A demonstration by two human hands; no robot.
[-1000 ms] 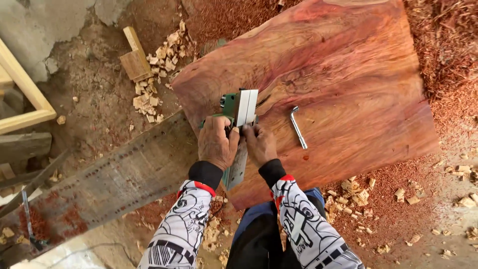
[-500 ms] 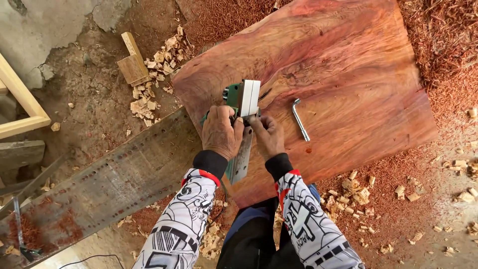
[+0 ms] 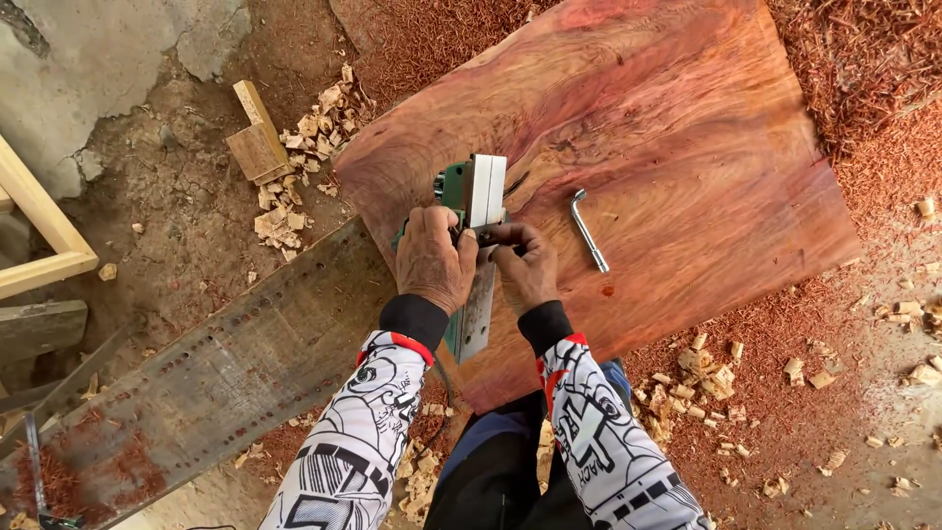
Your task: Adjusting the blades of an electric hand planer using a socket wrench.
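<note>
A green electric planer (image 3: 475, 196) lies upside down on a big reddish wood slab (image 3: 667, 128), its grey sole plate facing up. My left hand (image 3: 435, 257) grips the planer's left side near its middle. My right hand (image 3: 523, 263) has its fingers pinched at the planer's middle, beside the sole plate; what the fingertips touch is hidden. An L-shaped metal socket wrench (image 3: 588, 232) rests on the slab just right of my right hand, apart from it.
A long perforated metal bar (image 3: 226, 363) runs from lower left toward the slab. Wood offcuts and a small block (image 3: 257, 145) lie upper left. Red sawdust (image 3: 873, 59) and chips surround the slab. A pale wooden frame (image 3: 39, 226) stands at the left edge.
The view has shifted slightly. Both hands stay on the planer, with the right fingers working at its middle. The wrench has not moved.
</note>
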